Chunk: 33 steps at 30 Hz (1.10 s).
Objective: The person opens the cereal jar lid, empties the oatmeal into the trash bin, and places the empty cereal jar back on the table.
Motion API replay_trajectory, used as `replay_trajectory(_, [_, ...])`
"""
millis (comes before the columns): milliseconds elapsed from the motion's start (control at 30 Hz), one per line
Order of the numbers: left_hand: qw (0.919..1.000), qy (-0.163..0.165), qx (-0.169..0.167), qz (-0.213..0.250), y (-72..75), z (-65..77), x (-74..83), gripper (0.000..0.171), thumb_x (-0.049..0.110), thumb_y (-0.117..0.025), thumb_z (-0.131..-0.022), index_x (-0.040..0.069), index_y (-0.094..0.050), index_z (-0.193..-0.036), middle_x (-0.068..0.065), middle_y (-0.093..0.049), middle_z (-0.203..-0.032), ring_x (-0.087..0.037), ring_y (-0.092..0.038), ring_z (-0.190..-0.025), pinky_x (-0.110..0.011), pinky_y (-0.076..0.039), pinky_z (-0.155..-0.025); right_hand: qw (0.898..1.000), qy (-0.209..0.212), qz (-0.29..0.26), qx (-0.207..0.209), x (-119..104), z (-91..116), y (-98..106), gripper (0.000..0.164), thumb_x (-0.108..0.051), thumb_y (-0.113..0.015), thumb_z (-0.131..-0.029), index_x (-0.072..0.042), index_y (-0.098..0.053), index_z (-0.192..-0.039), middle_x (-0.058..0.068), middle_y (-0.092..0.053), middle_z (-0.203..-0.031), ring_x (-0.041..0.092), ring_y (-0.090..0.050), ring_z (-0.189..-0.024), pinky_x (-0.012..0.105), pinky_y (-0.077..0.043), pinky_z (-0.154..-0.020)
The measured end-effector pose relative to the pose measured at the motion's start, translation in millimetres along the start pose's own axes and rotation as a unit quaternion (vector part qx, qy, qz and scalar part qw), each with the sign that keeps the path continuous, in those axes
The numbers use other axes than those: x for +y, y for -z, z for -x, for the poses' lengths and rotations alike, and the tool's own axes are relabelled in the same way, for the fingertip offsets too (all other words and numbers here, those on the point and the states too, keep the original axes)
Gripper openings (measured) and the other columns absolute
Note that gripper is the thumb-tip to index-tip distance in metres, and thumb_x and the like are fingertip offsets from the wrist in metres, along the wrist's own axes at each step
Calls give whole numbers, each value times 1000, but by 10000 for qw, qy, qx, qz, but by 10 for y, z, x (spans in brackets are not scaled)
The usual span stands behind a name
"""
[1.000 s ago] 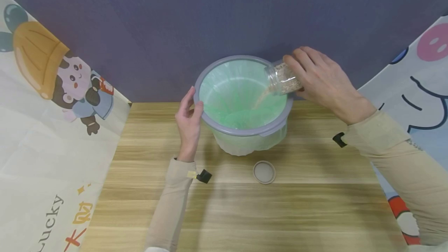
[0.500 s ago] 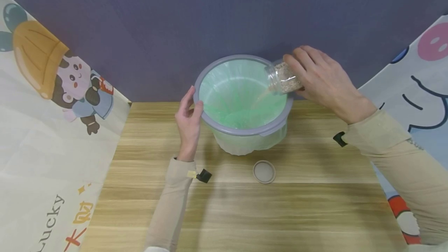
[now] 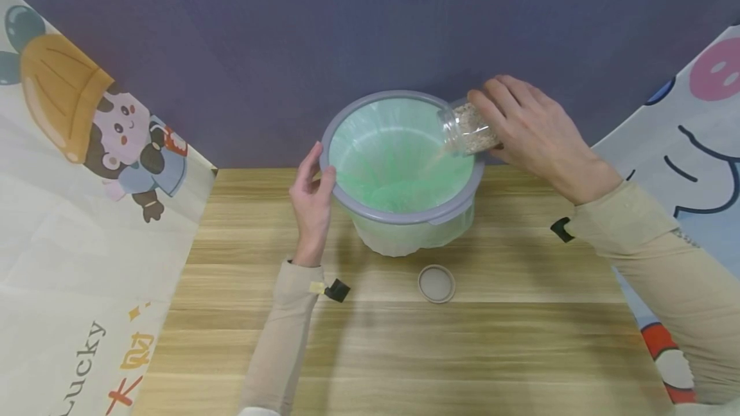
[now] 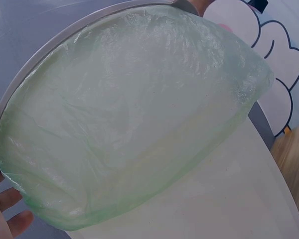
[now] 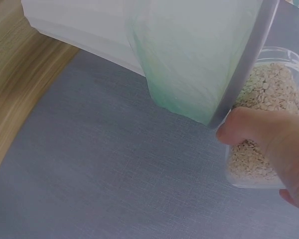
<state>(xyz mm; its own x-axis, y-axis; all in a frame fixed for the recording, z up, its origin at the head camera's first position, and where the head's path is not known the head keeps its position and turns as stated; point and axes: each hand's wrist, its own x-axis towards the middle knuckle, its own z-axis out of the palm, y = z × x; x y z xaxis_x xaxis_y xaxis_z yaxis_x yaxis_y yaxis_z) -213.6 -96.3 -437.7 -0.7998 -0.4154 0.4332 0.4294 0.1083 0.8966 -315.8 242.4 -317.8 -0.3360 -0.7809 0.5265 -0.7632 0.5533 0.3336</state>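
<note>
My right hand (image 3: 528,127) grips a clear jar of oat flakes (image 5: 254,162), tipped on its side with its mouth over the right rim of a trash can (image 3: 370,214). A thin stream of oats (image 3: 435,160) falls from the jar's mouth into the can. The can has a grey-purple rim and a pale green bag (image 4: 139,99) folded over its edge. On the opposite side my left hand (image 3: 312,201) holds the rim between thumb and fingers. In the right wrist view, my thumb lies across the jar's side, right by the rim.
A round lid (image 3: 436,284) lies on the wooden table (image 3: 462,352) in front of the can. Behind stands a dark blue-grey wall (image 3: 347,24). Printed cartoon panels (image 3: 69,210) border the table on the left and right.
The stream of oats has become thinner and fainter. Both hands, the jar and the can stay almost where they were.
</note>
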Motion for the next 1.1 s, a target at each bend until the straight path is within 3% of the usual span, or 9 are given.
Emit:
replay_trajectory(567, [10000,58,-36,65,4,3,10,46,12,-64,-101,4,-57,-146,-8,-56,-151,-28,-59,-125,-25,-59,-90,9999,40,78,-64,-11,-4,6,111,-14,-107,-44,0,-46,-136,25,-55,-130,46,-53,-122,61,-54,-100])
replay_trajectory(1100, [9999,128,-34,69,14,-3,4,47,12,-63,-100,5,-56,-146,-5,-56,-151,-24,-61,-122,-25,-60,-88,9996,110,219,-117,-22,-13,-7,115,-17,-108,-43,-1,-45,-137,25,-54,-131,45,-52,-125,60,-53,-101])
